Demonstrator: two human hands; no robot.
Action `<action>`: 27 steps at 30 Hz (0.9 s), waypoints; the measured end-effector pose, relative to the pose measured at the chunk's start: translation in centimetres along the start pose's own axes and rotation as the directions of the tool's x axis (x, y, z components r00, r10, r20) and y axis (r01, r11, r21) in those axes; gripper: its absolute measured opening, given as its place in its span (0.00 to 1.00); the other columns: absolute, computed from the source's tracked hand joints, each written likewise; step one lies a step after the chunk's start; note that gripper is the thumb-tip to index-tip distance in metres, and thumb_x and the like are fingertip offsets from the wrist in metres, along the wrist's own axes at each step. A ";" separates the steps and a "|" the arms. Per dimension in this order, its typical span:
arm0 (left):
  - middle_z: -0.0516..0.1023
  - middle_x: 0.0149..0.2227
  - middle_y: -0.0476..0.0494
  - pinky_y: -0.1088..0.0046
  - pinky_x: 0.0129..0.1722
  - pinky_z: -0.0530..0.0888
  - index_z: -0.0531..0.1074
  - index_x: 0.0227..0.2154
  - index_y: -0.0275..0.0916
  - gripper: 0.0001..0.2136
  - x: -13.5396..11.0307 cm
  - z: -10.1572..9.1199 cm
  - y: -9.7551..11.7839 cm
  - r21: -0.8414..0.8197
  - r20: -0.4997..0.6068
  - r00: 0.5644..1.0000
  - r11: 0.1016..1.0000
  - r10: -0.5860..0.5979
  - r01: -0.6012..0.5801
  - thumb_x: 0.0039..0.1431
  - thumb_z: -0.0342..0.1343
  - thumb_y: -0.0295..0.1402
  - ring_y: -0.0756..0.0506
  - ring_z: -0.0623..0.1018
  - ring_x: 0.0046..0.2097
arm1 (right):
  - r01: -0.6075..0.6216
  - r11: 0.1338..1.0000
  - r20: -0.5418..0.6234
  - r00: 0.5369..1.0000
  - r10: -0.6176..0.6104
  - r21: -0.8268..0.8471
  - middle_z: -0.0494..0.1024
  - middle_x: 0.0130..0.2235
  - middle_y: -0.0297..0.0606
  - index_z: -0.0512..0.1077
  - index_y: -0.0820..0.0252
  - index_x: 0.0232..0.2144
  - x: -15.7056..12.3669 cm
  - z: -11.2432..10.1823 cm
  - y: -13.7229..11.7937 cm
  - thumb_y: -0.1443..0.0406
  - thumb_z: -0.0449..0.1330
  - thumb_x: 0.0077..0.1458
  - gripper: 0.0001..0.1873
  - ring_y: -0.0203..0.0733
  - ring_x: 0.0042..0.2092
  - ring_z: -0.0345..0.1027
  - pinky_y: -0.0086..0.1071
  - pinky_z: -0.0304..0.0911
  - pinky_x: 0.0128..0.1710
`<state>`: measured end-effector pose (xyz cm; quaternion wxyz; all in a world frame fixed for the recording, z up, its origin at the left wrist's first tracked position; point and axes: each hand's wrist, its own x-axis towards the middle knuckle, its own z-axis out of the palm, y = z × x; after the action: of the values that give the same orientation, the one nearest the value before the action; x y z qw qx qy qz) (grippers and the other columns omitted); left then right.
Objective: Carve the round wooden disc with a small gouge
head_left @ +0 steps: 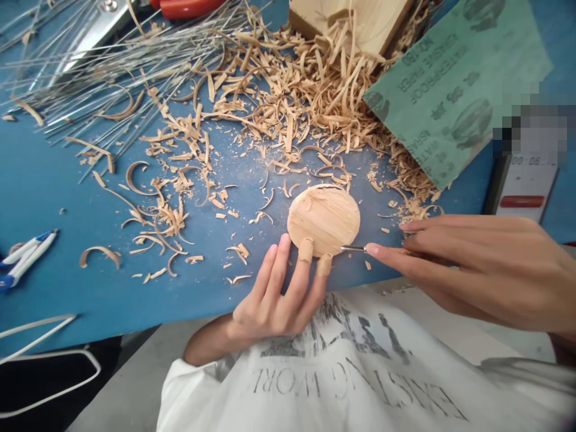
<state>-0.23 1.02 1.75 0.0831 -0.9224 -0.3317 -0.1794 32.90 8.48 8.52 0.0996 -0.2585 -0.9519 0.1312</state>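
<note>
A round, pale wooden disc (326,216) with a roughly carved face lies on the blue tabletop. Two taped fingertips of my left hand (285,294) rest over its near edge and hold it; the other fingers reach along its left side, and the thumb is hidden. In my right hand (486,267) is a slim carving tool (355,248) with a metal shaft, its index finger stretched along it. The tool's tip meets the disc's lower right rim. Most of the handle is covered by the fingers.
Curled wood shavings (310,90) heap behind the disc, against a wooden block (351,24). Green abrasive paper (459,90) lies at right, near a partly pixelated device (526,180). Thin metal wires (135,72), red-handled cutters (189,7) and pens (29,258) are at left.
</note>
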 end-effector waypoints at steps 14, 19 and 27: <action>0.88 0.62 0.26 0.50 0.59 0.90 0.79 0.70 0.25 0.26 0.3 0.1 -0.2 0.000 -0.004 1.000 1.000 0.013 -0.013 0.77 0.67 0.38 0.21 0.90 0.60 | 0.127 0.992 0.001 0.992 -0.127 -0.024 0.83 0.36 0.34 0.78 0.58 0.61 1.8 -0.4 0.7 0.72 0.53 0.81 0.17 0.43 0.39 0.80 0.42 0.77 0.43; 0.89 0.62 0.27 0.51 0.60 0.90 0.80 0.69 0.25 0.26 0.3 -0.1 -0.2 0.010 -0.004 1.000 1.000 0.014 -0.014 0.77 0.68 0.40 0.22 0.90 0.60 | 0.152 0.986 -0.010 0.988 -0.153 -0.066 0.84 0.36 0.34 0.78 0.59 0.60 1.9 -0.3 0.5 0.73 0.50 0.81 0.19 0.43 0.39 0.80 0.42 0.79 0.48; 0.88 0.64 0.28 0.51 0.63 0.89 0.79 0.70 0.27 0.28 0.1 0.1 0.0 0.011 -0.002 1.000 1.000 -0.007 0.007 0.77 0.69 0.43 0.23 0.90 0.62 | 0.102 0.980 -0.101 0.988 -0.121 -0.170 0.87 0.46 0.43 0.79 0.70 0.65 -1.4 2.3 -1.9 0.74 0.59 0.75 0.21 0.46 0.47 0.81 0.45 0.82 0.59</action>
<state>-0.13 1.05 1.66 0.0876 -0.9207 -0.3358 -0.1787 32.64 5.70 6.70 0.1379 -0.2189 -0.9654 0.0319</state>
